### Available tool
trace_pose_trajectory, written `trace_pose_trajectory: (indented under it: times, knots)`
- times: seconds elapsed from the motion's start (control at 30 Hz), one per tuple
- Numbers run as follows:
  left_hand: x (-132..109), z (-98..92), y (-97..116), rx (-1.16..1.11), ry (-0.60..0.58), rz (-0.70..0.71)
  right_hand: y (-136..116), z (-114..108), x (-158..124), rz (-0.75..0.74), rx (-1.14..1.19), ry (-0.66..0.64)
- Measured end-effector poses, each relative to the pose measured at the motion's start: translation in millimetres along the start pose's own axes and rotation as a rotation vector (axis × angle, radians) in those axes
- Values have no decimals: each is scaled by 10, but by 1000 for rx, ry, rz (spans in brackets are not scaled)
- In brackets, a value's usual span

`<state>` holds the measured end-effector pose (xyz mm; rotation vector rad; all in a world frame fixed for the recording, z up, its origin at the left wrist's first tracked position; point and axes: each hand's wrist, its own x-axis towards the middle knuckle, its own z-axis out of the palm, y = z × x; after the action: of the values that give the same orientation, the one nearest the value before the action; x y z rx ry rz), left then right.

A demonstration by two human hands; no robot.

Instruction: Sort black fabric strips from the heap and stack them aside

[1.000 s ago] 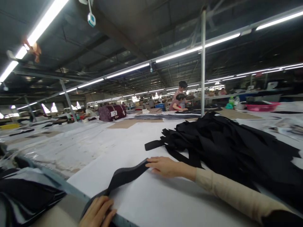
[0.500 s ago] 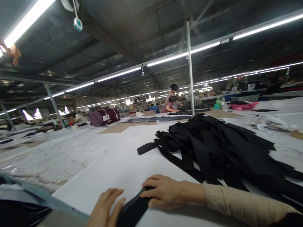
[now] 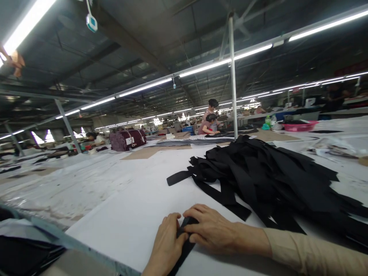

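A black fabric strip [image 3: 185, 253] lies slantwise on the white sheet of the table, close in front of me. My left hand [image 3: 166, 242] grips its left edge, thumb and fingers closed around it. From the other side my right hand [image 3: 214, 230] holds the strip's far end, fingers bent over it and thumb against it. Both hands are close together, fingertips almost meeting. Part of the strip is hidden under the fingers. To the right of my right hand spreads a large tangled pile of similar black strips [image 3: 258, 172].
Dark folded fabric [image 3: 25, 251] sits at the lower left, beyond the table edge. Farther off are a purple bag [image 3: 126, 140], a metal post [image 3: 233, 84], a pink basin [image 3: 300, 126] and clear plastic wrap [image 3: 330, 147]. Two people [image 3: 209, 122] work across the table.
My left hand has moved right and forward along the strip, up to my right hand. My right hand has shifted slightly right and away from me. The view has tilted a little.
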<state>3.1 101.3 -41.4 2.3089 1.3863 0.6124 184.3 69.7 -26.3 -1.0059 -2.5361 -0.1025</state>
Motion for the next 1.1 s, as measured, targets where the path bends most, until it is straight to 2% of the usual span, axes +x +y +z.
trace_pose_trajectory:
  times: [0.1,0.23,0.27,0.4,0.53,0.63,0.73,0.9,1.0,1.1]
  knots:
    - [30,87,0,-24,3,9,18,-71,19,23,127,7]
    - [26,142,-13,-7,32,40,90,-177,53,222,324,111]
    - [20,140,-13,-11,31,51,117,-184,60,261,323,101]
    - [-1,57,-14,-129,-5,74,228,-111,73,357,361,-92]
    - [6,-48,-12,-351,-32,36,305,4,82,464,467,-86]
    - [48,-22,14,-347,19,24,343,41,87,459,513,-111]
    - [100,75,60,-213,74,65,448,24,79,427,480,-138]
    - [168,155,117,-30,44,159,785,-66,30,440,325,-99]
    - [210,147,131,68,4,191,880,-113,7,325,268,-85]
    - [239,146,137,101,-13,214,858,-129,2,158,216,-120]
